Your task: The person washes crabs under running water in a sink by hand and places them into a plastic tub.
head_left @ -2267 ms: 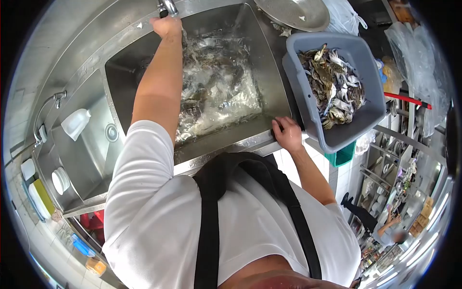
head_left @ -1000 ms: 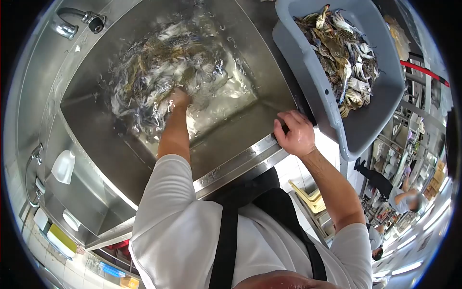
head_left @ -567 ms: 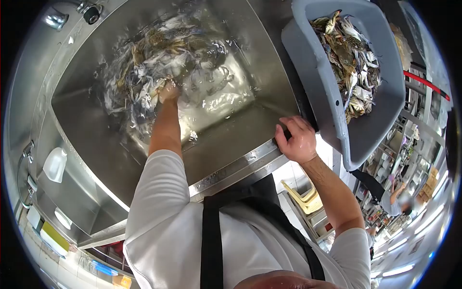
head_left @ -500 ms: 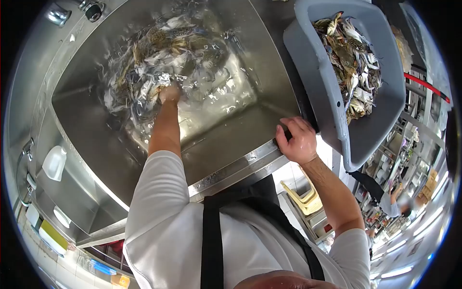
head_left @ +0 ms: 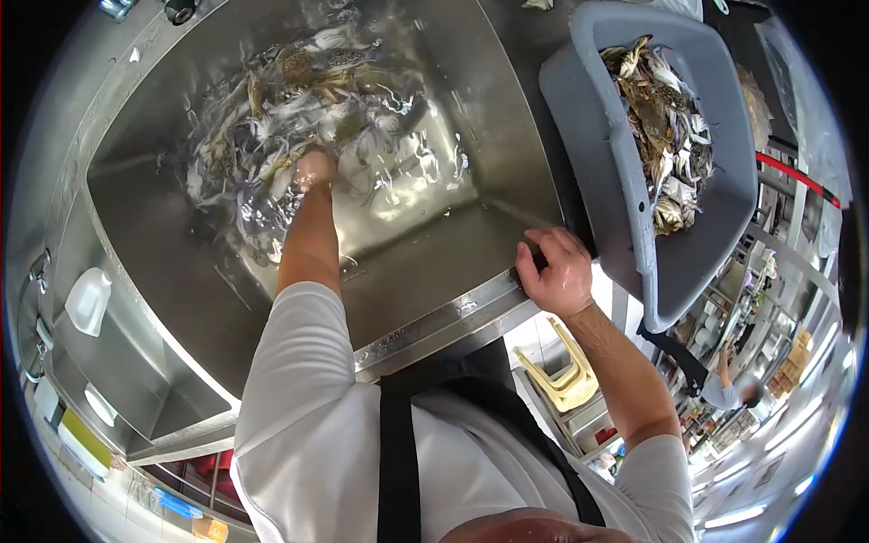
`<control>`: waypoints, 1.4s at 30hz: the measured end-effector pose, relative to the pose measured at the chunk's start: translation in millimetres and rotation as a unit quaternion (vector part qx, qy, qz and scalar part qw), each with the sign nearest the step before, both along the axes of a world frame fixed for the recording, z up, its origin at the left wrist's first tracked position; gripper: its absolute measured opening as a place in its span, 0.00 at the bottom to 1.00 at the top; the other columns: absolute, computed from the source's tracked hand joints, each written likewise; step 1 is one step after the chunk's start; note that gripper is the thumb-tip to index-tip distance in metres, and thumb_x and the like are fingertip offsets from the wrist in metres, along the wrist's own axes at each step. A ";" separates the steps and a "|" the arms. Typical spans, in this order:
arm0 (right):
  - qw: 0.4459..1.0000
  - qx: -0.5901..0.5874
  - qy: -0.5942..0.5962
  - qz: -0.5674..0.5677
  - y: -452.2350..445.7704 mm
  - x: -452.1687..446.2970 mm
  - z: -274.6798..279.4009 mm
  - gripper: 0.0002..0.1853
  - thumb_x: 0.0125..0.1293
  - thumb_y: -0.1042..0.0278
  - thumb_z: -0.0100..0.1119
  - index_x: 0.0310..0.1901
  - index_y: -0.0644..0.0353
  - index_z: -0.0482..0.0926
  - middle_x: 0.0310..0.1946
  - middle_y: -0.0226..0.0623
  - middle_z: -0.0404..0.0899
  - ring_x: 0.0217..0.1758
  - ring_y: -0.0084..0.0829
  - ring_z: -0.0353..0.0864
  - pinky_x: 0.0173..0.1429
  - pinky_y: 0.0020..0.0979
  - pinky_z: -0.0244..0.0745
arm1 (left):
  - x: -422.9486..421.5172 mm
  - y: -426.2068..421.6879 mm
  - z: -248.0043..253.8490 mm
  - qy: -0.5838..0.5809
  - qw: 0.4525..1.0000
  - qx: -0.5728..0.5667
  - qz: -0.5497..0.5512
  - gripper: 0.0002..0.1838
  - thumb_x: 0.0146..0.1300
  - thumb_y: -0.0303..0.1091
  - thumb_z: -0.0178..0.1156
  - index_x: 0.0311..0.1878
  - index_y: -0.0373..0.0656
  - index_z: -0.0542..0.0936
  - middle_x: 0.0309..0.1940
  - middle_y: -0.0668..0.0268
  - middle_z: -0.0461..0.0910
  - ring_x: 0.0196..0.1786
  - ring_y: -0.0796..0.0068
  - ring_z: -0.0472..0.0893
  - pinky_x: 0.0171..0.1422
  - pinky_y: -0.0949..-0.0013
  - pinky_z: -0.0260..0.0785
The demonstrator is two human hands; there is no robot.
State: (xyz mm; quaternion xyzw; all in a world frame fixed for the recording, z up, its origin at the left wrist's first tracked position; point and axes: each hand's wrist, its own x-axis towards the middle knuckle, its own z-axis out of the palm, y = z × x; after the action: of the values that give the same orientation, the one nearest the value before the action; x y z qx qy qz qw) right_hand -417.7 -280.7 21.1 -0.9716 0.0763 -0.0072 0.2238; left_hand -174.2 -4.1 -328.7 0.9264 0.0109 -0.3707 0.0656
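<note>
A heap of crabs (head_left: 262,136) lies under water in the large steel sink (head_left: 172,262). Among them is my left hand (head_left: 314,169), dipped in at the heap's near edge; its fingers are blurred under the rippling surface, so whether it holds a crab cannot be made out. My right hand (head_left: 558,276) grips the sink's front right rim, fingers curled over the edge and thumb set apart. Just beyond it stands a grey plastic tub (head_left: 606,208), with more crabs (head_left: 665,136) piled inside.
A faucet fitting (head_left: 178,9) sits at the sink's back left. Left of the sink is a second steel basin (head_left: 136,362) with a white plastic jug (head_left: 89,301) beside it. Low on the right are a yellow plastic item (head_left: 563,376) and, farther off, another person (head_left: 720,394).
The water and crabs around my left hand have shifted, and the hand shows a little more clearly. My right hand stays on the rim. The view has tilted slightly.
</note>
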 end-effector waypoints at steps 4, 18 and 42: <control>1.000 -0.001 -0.009 -0.002 0.5 1.4 2.1 0.08 0.57 0.70 0.65 0.36 0.65 0.81 0.32 0.43 0.82 0.35 0.45 0.83 0.42 0.38 0.79 | -6.2 2.6 -2.3 -0.080 0.995 -0.043 0.039 0.19 0.63 0.45 0.57 0.41 0.38 0.86 0.44 0.48 0.84 0.49 0.50 0.85 0.54 0.53 0.77; 1.000 0.015 -0.026 0.003 3.5 -1.6 8.1 0.08 0.58 0.69 0.64 0.35 0.65 0.81 0.32 0.44 0.82 0.36 0.47 0.82 0.41 0.41 0.79 | 112.9 53.7 326.4 -0.498 0.799 -0.309 0.132 0.20 0.52 0.37 0.68 0.48 0.41 0.82 0.30 0.60 0.82 0.30 0.73 0.78 0.38 0.68 0.72; 1.000 0.016 -0.022 0.002 -0.1 -4.0 0.6 0.08 0.58 0.69 0.65 0.35 0.65 0.81 0.32 0.45 0.82 0.36 0.46 0.83 0.41 0.40 0.79 | -72.4 10.8 -28.3 0.058 0.982 -0.032 -0.175 0.27 0.69 0.50 0.47 0.65 0.45 0.72 0.60 0.52 0.77 0.63 0.50 0.76 0.68 0.53 0.67</control>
State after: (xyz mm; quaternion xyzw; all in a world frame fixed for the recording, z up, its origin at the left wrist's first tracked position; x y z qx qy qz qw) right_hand -421.7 -280.8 21.7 -0.9676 0.0690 -0.0272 0.2412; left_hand -246.6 6.7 -357.0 0.8883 -0.1591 -0.4299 0.0290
